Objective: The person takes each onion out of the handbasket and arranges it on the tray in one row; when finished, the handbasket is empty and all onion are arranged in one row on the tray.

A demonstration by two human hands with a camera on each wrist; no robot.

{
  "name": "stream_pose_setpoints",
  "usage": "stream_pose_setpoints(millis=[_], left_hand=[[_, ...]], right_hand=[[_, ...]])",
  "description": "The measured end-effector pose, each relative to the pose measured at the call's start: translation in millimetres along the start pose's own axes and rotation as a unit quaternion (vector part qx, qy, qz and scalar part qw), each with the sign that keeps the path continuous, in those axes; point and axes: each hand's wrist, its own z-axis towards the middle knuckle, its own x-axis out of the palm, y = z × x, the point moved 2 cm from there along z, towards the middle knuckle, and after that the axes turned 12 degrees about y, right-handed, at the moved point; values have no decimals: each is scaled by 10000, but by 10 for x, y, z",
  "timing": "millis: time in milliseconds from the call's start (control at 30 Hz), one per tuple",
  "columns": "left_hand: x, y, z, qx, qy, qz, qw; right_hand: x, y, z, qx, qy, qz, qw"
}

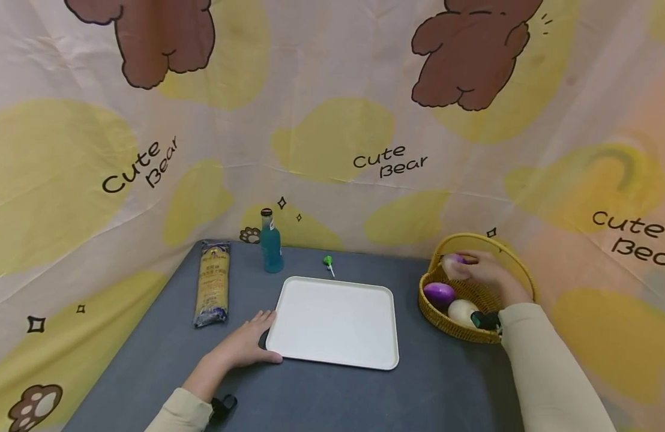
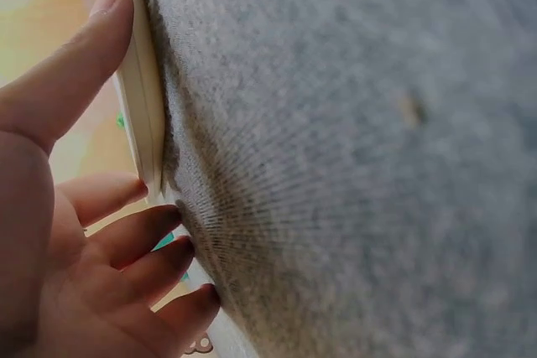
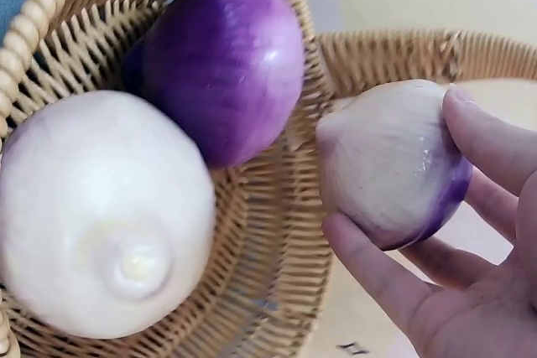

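My right hand (image 1: pixel 484 269) pinches a white-and-purple turnip (image 3: pixel 394 165) between thumb and fingers, up at the far side of the wicker basket (image 1: pixel 427 307), by its handle. Inside that basket lie a purple turnip (image 3: pixel 226 69) and a mostly white turnip (image 3: pixel 101 207), side by side. A white rectangular tray (image 1: pixel 332 321) lies flat on the table. At the tray's left side rests my left hand (image 1: pixel 249 342), its thumb by the near corner and its fingers spread along the edge. In the left wrist view, the thumb (image 2: pixel 92 56) touches the tray's rim (image 2: pixel 138 73).
A yellow bagged package (image 1: pixel 212 282) lies at the table's left. Behind the tray stand a blue bottle (image 1: pixel 271 245) and a small green lollipop (image 1: pixel 329 262) lying down. A printed cloth (image 1: pixel 332 138) hangs around the grey table (image 1: pixel 419 396).
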Motion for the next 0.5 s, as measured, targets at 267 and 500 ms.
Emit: stream_pose_setpoints(millis=[267, 500], left_hand=[[-1, -25, -9, -57, 11, 2, 10000], [-6, -36, -2, -102, 47, -10, 9999]], right_hand=[[37, 175, -74, -122, -152, -118, 9997], [106, 260, -186, -292, -342, -224, 9987]])
